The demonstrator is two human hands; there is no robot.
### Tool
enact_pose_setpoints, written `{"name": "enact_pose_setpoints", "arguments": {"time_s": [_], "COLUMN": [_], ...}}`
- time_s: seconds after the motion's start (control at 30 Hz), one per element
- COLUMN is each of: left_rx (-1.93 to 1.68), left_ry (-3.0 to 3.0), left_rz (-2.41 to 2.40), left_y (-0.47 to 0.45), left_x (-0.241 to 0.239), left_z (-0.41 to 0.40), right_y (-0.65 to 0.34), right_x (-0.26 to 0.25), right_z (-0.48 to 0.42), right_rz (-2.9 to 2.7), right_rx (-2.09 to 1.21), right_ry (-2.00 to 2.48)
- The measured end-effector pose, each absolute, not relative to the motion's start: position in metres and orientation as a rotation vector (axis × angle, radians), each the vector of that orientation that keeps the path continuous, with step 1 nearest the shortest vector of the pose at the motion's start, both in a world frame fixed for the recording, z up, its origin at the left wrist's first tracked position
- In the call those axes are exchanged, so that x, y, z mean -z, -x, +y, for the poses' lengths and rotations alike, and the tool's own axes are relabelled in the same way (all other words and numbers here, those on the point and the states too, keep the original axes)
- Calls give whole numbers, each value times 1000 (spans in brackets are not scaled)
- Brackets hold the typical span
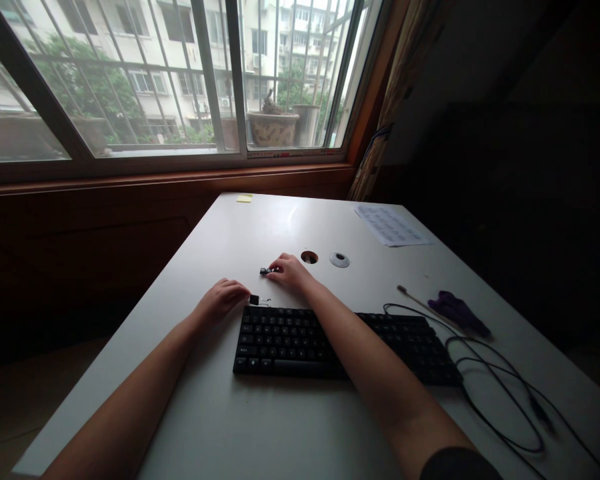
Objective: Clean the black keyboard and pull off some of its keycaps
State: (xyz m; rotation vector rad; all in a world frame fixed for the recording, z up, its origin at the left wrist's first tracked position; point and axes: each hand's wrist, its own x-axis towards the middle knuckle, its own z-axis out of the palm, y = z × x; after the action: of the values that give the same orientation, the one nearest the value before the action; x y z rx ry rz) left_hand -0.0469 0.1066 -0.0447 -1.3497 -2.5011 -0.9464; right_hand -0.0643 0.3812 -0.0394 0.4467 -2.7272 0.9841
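A black keyboard [300, 337] lies on the white desk [260, 427] in front of me. My left hand [221, 298] rests palm down just beyond its upper left corner, fingers curled, fingertips at a small black keycap-like piece [254, 300] with a thin wire beside it. My right hand [291, 270] reaches farther forward, fingers pinched on another small black piece [265, 271] lying on the desk. My right forearm crosses over the keyboard's middle.
A round cable hole [309, 257] and its white cap [339, 260] lie past my right hand. A printed sheet [391, 225], a yellow note [244, 198], a purple cloth [457, 312] with a thin stick [415, 300] and a looped black cable [500, 393] are on the desk.
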Motion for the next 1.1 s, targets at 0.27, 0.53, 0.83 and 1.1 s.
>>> {"name": "enact_pose_setpoints", "arguments": {"time_s": [0.27,0.53,0.83,1.1], "left_rx": [953,945,960,962], "left_ry": [1344,1357,1370,1363], "left_rz": [-2499,-2483,-2479,-2468], "left_y": [47,47,47,48], "left_x": [46,45,44,45], "left_z": [106,107,107,107], "right_y": [65,64,60,62], "right_x": [39,38,41,41], "right_z": [381,383,393,395], "right_rz": [-2719,-2703,-2677,-2665], "right_rx": [-1000,-1064,-1228,-1272], "right_ry": [-453,-457,-449,-441]}}
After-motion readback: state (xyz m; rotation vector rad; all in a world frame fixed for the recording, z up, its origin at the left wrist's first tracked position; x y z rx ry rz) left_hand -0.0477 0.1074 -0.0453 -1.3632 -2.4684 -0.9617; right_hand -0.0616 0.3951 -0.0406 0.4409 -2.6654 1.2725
